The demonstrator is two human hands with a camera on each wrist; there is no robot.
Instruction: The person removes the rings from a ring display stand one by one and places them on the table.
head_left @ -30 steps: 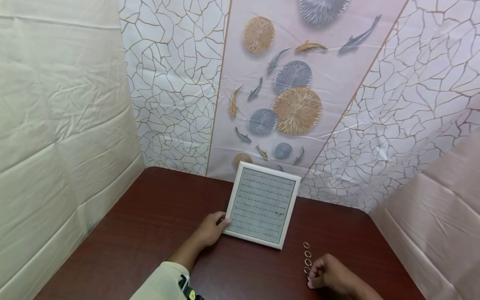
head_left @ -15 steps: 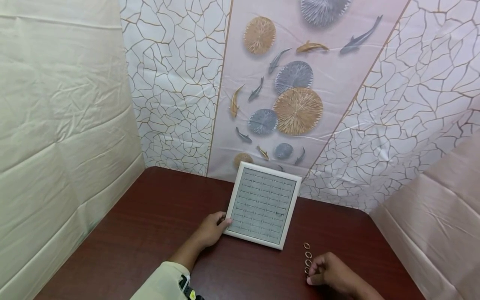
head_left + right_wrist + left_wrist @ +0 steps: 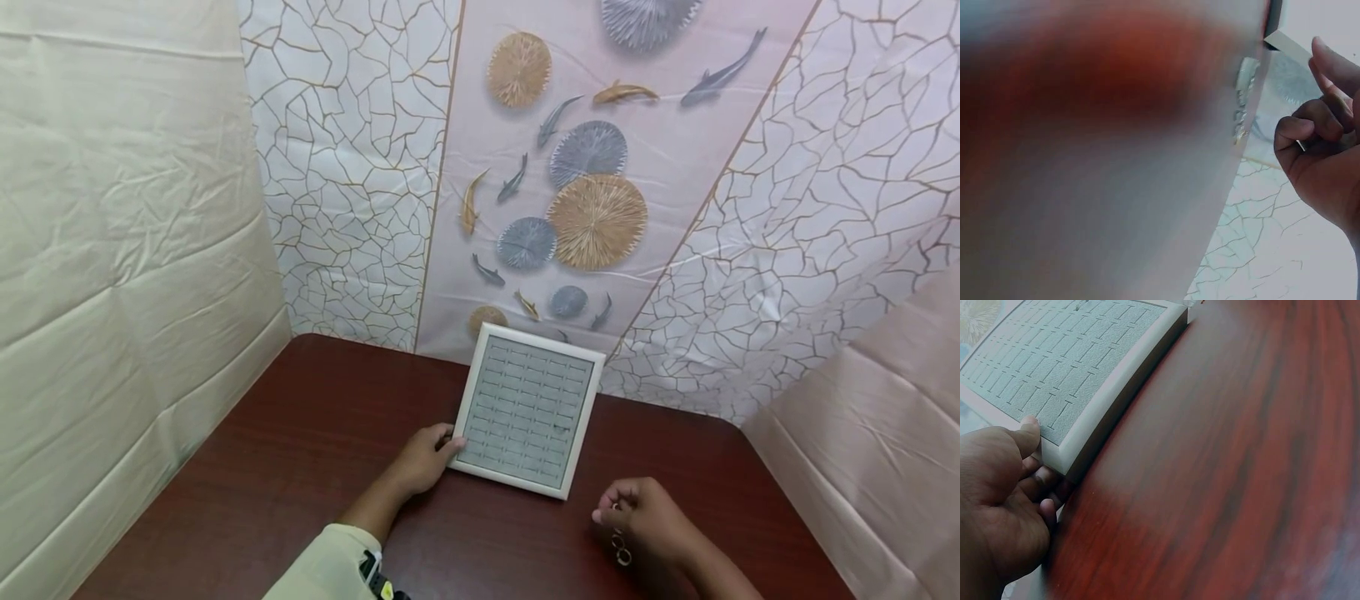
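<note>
A white-framed ring display board [image 3: 528, 408] with a grey slotted pad stands tilted on the table. My left hand [image 3: 426, 458] grips its lower left edge, thumb on the front and fingers behind, which the left wrist view also shows. Several thin, gold-coloured rings lie in a column at the right; two of these rings [image 3: 622, 551] show below my right hand [image 3: 645, 517]. That hand hovers over the column's upper part with bent fingers, its thumb near the index fingertip. Whether a ring is between the fingertips I cannot tell. The hand covers the other rings.
The dark red-brown table [image 3: 337, 408] reaches back to a patterned cloth backdrop [image 3: 352, 208]. Cream cloth [image 3: 135, 250] hangs along the left, and pinkish cloth [image 3: 877, 417] closes off the right side.
My right hand has moved up and slightly left from the column's lower end. A lower ring it was covering now shows, and the upper ones are covered. My left hand and the board stay put.
</note>
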